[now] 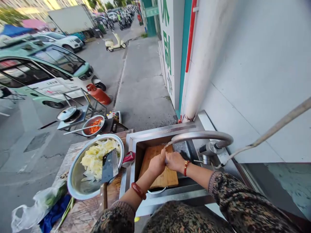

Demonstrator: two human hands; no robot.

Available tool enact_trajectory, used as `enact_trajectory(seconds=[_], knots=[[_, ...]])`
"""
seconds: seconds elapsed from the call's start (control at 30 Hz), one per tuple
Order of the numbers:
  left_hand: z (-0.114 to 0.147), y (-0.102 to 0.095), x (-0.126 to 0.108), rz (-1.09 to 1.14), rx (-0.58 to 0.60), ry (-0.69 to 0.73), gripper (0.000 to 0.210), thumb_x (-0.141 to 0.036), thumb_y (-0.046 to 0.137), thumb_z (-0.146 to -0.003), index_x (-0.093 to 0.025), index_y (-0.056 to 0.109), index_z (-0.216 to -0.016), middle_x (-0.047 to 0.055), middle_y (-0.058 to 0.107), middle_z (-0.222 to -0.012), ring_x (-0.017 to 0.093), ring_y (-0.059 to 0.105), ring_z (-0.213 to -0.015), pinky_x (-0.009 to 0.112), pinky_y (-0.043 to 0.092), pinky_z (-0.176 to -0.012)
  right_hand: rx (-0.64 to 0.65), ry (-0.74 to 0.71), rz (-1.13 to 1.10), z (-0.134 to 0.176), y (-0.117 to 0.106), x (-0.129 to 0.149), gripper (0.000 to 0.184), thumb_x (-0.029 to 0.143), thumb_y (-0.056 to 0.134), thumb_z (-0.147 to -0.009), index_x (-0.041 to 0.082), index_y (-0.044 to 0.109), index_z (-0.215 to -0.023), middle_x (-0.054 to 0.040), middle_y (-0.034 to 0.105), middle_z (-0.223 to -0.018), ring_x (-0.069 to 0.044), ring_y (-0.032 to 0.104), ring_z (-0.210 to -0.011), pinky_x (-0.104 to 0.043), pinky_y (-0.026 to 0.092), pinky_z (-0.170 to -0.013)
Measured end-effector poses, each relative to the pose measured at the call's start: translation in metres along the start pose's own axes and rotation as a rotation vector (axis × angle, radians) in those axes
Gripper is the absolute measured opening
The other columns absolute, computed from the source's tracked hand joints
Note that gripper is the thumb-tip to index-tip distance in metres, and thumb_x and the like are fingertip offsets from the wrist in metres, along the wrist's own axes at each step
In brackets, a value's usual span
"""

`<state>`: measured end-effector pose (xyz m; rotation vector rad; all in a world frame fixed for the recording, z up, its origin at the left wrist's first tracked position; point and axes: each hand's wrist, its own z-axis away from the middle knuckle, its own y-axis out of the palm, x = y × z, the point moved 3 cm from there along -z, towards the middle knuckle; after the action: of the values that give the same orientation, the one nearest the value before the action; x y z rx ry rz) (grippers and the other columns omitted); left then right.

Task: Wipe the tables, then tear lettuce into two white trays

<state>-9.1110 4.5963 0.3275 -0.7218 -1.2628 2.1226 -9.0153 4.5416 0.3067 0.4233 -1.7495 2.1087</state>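
Note:
My left hand (157, 164) and my right hand (175, 161) meet under the spout of the curved metal tap (202, 135), closed and pressed against each other. A thin stream of water falls onto them. Any thing between the fingers is too small or hidden to name. Below them a wooden cutting board (170, 179) leans inside the steel sink (130, 181). To the left, a large metal basin (75, 181) holds cut pale cabbage (97, 158). A cleaver (109, 166) with a wooden handle lies across the basin's rim, near my left forearm.
A red cloth or sponge (128, 158) sits on the sink's left edge. Plastic bags (36, 205) lie at the table's left. Beyond stand a bowl of orange pieces (94, 125), a pan (66, 114) on a stove and a gas cylinder (99, 94). A wall rises on the right.

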Motion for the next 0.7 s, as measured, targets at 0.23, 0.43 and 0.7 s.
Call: enact_trajectory(seconds=[0.23,0.43,0.7], knots=[[0.009,0.034,0.006,0.298,-0.045,0.019,0.041,-0.010,0.049,-0.078,-0.018,0.049,-0.118,0.012,0.071,-0.103,0.026,0.068,-0.095,0.032,0.048,-0.077,-0.156,-0.097,-0.052,0.021,0.028,-0.016,0.031,0.030,0.059,-0.084,0.016,0.054,-0.112,-0.0098,0.068,-0.103,-0.022,0.062,-0.098,-0.031,0.043,-0.083],[0.003,0.049,0.013,0.490,-0.155,0.019,0.054,-0.012,0.053,-0.076,-0.019,0.046,-0.130,0.012,0.069,-0.113,0.024,0.066,-0.103,0.032,0.048,-0.085,-0.180,-0.143,-0.243,0.008,0.023,-0.055,0.037,0.020,0.068,-0.075,0.022,0.060,-0.110,-0.0080,0.065,-0.108,-0.024,0.056,-0.106,-0.040,0.036,-0.095],[0.010,0.057,0.010,0.778,-0.211,-0.102,0.040,-0.009,0.060,-0.068,-0.020,0.056,-0.106,0.007,0.070,-0.099,0.022,0.065,-0.091,0.032,0.049,-0.081,-0.418,0.529,-1.327,0.042,0.077,-0.075,0.023,0.033,0.052,-0.087,0.022,0.056,-0.107,-0.0036,0.068,-0.094,-0.015,0.064,-0.076,-0.024,0.047,-0.061]])
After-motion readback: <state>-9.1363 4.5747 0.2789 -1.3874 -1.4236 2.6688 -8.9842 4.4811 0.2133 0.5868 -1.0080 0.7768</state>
